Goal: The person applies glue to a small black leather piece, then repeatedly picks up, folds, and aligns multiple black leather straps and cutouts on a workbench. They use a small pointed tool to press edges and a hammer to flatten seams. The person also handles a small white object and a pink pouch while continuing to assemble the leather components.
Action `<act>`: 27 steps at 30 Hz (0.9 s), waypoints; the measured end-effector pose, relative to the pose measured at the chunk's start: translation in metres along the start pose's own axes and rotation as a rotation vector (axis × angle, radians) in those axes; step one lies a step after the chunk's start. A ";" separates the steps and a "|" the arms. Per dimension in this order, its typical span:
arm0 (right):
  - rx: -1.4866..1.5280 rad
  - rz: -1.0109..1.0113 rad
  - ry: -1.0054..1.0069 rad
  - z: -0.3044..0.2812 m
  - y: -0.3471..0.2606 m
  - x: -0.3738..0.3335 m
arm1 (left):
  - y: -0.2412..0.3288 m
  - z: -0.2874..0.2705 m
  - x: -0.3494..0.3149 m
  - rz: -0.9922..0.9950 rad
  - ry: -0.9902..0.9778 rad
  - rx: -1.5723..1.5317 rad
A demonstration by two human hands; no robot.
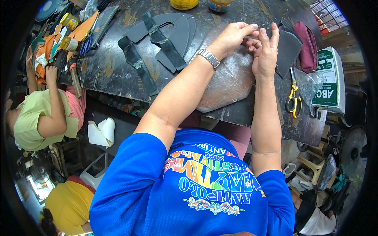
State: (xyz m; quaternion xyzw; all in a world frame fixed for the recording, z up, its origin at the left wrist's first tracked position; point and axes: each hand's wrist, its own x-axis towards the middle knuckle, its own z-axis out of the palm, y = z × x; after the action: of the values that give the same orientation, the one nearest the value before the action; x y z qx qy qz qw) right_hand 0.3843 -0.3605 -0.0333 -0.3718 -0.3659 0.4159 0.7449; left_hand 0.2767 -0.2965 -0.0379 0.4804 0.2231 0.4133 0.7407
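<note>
My left hand (234, 38), with a metal watch (209, 58) on its wrist, reaches over the far part of the table. Its fingertips are pressed together, and whatever they may hold is too small to make out. Close beside it, my right hand (264, 55) is raised with two digits stretched apart and the others bent toward the left fingertips. Beneath both lies a brown board under clear plastic (226, 84). A dark grey flat piece (288, 53) rests just right of my right hand. To the left are grey cut pieces (179, 29) and black strap-like pieces (136, 65).
Yellow-handled scissors (293, 100), a maroon pouch-like item (306, 45) and a green-white package (328, 78) lie at right. Jars (184, 3) stand at the far edge. A hammer (75, 74) lies at left, near a co-worker in light green (43, 114). Others sit behind.
</note>
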 end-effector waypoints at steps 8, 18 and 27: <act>-0.077 0.060 0.094 -0.004 0.000 0.000 | 0.008 -0.004 0.002 0.156 0.272 0.009; -0.102 0.076 0.016 0.002 0.002 -0.001 | 0.011 0.006 -0.002 0.115 0.044 0.038; -0.645 -0.341 0.014 -0.003 -0.004 0.001 | 0.014 0.014 -0.002 0.266 0.287 0.207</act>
State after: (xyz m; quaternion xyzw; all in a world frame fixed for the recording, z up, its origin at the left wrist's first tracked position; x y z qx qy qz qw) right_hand 0.3882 -0.3621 -0.0306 -0.5240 -0.5298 0.1464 0.6506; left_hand 0.2800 -0.3027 -0.0195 0.5154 0.3020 0.5464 0.5870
